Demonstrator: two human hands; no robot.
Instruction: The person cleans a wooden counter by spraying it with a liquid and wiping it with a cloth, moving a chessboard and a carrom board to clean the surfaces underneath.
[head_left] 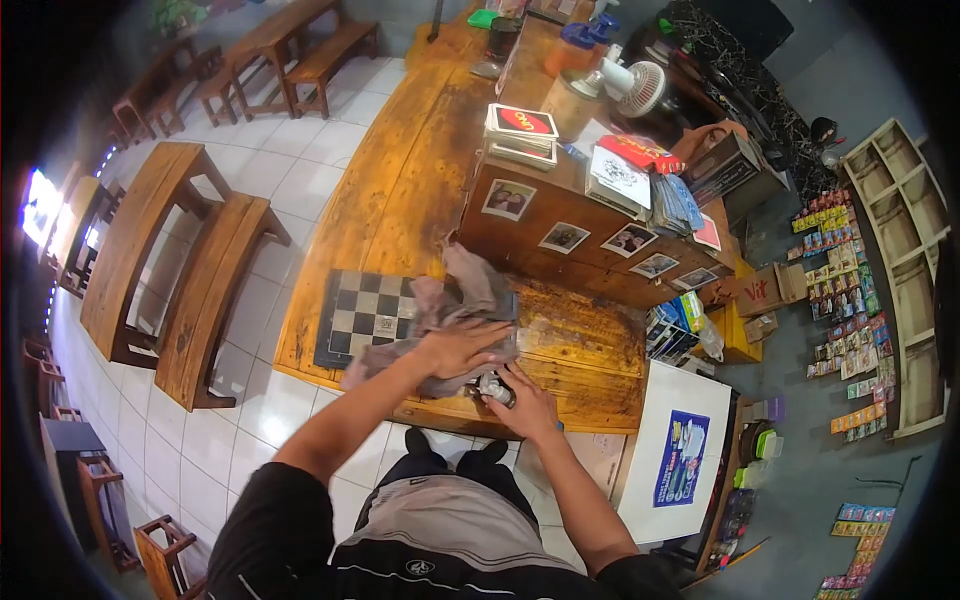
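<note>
A crumpled greyish-pink cloth [468, 285] lies over the right part of a chessboard [345, 325] on the wooden counter [400, 150]. My left hand [465, 348] presses on the cloth with its fingers stretched out. By the counter's near edge, my right hand [527, 403] has its fingers curled around a small greyish-white, shiny object [494, 387], whose kind I cannot make out. The cloth's lower edge touches or nearly touches this object. Part of the board is hidden under the cloth.
A raised wooden box section with photos [508, 199] borders the counter, topped by Uno cards [524, 122], papers and a small fan [633, 86]. A white panel [670, 450] stands right. Left are a wooden table [140, 240] and bench [215, 300]. Sachets [850, 290] hang at right.
</note>
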